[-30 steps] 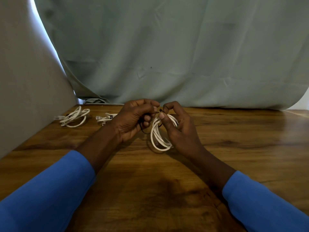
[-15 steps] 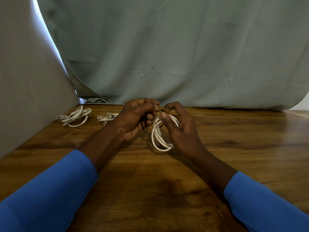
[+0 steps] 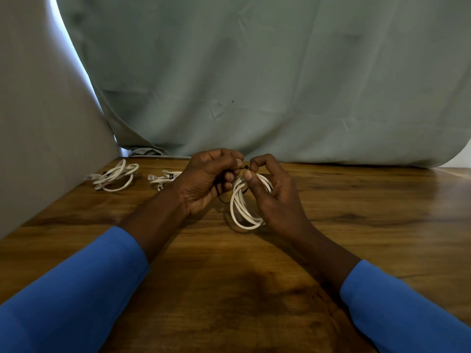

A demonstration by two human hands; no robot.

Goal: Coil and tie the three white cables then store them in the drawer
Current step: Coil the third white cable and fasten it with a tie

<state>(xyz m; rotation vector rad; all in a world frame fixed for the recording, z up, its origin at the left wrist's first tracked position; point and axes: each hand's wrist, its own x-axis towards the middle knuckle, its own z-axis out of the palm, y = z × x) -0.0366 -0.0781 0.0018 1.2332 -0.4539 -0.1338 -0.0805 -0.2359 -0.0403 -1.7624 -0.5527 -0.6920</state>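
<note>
A coiled white cable (image 3: 242, 210) stands on edge on the wooden table (image 3: 356, 215) between my hands. My right hand (image 3: 270, 192) holds the top of the coil, thumb pressed on it. My left hand (image 3: 206, 182) pinches a thin black tie (image 3: 246, 168) at the top of the coil, and both sets of fingertips meet there. A second coiled white cable (image 3: 114, 175) lies at the far left. A third white cable (image 3: 163, 177) with a black tie lies beside it, partly hidden behind my left hand.
A grey-green cloth (image 3: 254, 85) hangs behind the table's far edge. A pale fabric panel (image 3: 38, 136) borders the table on the left. No drawer is in view.
The hands have barely moved and stay on the coil's top with the black tie. The view has shifted slightly.
</note>
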